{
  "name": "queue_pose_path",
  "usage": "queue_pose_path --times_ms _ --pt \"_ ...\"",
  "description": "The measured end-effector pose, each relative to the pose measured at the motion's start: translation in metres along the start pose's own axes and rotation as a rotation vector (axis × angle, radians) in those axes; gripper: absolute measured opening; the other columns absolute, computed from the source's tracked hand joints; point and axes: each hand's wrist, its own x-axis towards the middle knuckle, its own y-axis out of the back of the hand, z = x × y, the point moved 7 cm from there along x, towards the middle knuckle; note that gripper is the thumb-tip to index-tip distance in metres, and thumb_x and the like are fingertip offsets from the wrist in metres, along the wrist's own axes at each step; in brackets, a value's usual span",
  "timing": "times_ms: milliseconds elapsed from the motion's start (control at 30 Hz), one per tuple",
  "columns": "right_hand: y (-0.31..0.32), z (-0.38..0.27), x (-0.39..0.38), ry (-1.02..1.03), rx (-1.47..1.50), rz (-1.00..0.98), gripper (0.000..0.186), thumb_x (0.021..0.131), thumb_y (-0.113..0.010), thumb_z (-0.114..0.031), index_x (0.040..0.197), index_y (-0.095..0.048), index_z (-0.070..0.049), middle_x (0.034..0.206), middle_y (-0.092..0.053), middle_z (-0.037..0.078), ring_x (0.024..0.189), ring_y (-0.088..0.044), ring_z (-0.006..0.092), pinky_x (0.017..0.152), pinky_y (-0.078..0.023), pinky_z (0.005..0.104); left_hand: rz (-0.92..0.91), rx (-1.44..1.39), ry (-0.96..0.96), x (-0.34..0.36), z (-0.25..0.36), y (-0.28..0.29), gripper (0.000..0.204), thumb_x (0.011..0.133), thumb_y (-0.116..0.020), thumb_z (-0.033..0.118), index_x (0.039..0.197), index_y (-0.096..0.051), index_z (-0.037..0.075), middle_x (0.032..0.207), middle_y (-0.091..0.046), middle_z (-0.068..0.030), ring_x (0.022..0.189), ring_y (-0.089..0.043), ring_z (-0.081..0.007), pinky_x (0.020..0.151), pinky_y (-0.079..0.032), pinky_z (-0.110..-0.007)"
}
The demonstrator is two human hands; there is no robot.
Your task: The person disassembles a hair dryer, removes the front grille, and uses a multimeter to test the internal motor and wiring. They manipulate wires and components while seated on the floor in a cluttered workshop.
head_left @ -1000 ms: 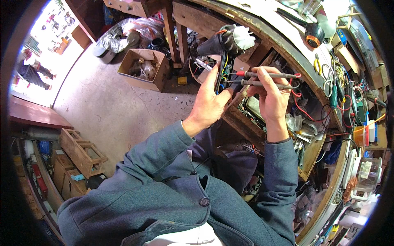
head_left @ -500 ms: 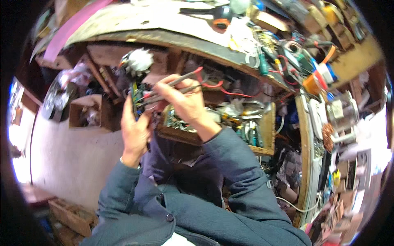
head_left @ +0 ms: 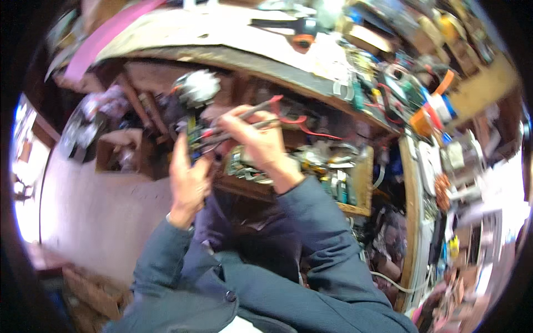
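My left hand is closed around a narrow dark device with what looks like a circuit board showing yellow and blue spots. At its far end sits a silvery round part with a jagged rim; blur hides its exact kind. Two grey pen-like test probes lie side by side in my right hand, pinched by the fingers. A red wire trails off from their rear ends to the right. The probe tips point at the board, but whether they touch it I cannot tell.
Beyond my hands runs a workbench edge with a black and orange tool on it. An open wooden drawer full of hand tools lies below. A cardboard box stands left; cluttered shelves and an orange-and-blue container are right.
The whole view has shifted slightly, so hands and bench appear a little further right and lower. Both hands keep their holds on the device and the probes.
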Motion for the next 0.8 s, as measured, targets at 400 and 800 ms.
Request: queue_pose_path --times_ms 400,800 --pt "0.05 -0.02 0.011 0.159 -0.381 0.268 0.038 0.102 -0.064 -0.033 0.074 -0.059 -0.007 0.061 -0.052 -0.001 0.054 -0.047 0.0101 0.051 -0.035 0.0268 -0.061 -0.253 0.008 -0.011 0.014 0.02 0.076 0.092 -0.058 -0.003 0.16 -0.029 0.017 0.075 -0.054 0.0003 0.043 -0.04 -0.0036 0.037 -0.031 -0.021" --pt "0.053 -0.061 -0.035 -0.31 -1.927 0.115 0.06 0.077 -0.076 -0.064 0.096 -0.077 -0.008 0.091 -0.075 0.02 0.089 -0.074 0.036 0.077 -0.058 0.046 -0.119 -0.343 -0.018 -0.019 0.022 0.061 0.054 0.106 -0.053 0.031 0.154 -0.036 0.014 0.067 -0.056 -0.0053 0.038 -0.04 -0.0073 0.034 -0.033 -0.022"
